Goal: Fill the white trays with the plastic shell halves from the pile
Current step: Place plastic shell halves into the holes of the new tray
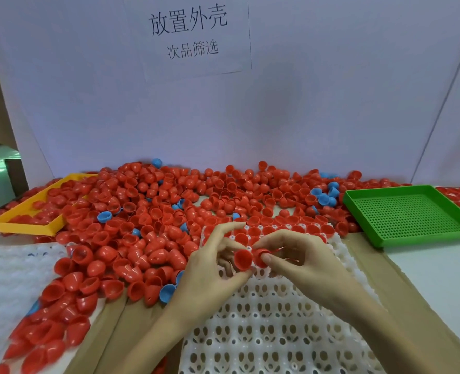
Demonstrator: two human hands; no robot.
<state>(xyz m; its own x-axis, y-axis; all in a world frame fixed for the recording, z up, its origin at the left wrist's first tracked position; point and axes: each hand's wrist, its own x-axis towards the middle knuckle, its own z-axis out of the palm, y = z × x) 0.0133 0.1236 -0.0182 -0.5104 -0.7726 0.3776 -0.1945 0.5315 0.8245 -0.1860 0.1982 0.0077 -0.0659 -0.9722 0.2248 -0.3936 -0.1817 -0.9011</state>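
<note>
1. Your left hand [212, 265] pinches one red shell half [243, 259]; your right hand [299, 259] pinches a second [261, 255], the two touching above the white tray [277, 319].
2. Risk: nested halves stick, and one drops.
3. Only the far row is filled; the pile [156, 211] at far left may spill into the near sockets.

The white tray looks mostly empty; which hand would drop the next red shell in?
Probably the left hand: it holds a red shell directly above the white tray. The right hand pinches another shell beside it.
</note>
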